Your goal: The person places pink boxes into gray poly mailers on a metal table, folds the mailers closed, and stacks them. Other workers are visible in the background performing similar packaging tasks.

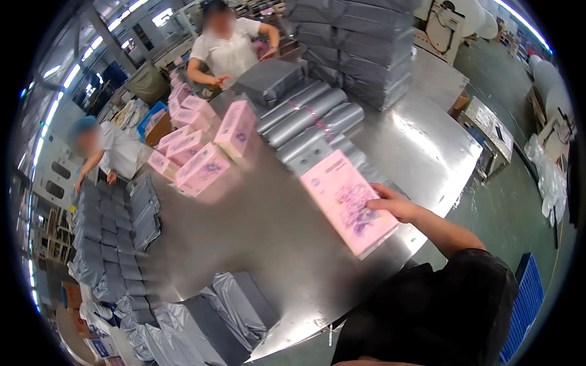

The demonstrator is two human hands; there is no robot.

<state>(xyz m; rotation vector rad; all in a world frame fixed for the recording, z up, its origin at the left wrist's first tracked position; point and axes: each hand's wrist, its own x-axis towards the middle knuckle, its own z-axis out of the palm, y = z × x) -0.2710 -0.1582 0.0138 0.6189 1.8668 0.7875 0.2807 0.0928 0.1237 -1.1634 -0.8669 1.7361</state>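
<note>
My right hand (394,204) is closed on the right edge of a pink box (347,198) printed with purple flowers. Its thumb lies on the box's broad face; the fingers beneath are hidden. Under and behind the box lie flat grey plastic bags (303,157). Rolled grey bags (308,116) tied with pink string are just beyond them. A bit of skin shows at the lower edge, but my left hand itself is out of sight.
Several pink boxes (203,169) stand on the metal table (244,226) at the left. Grey wrapped parcels lie at the near left (244,302), far left (104,244) and in a tall stack (372,49) behind. Two people in white (226,52) work across the table.
</note>
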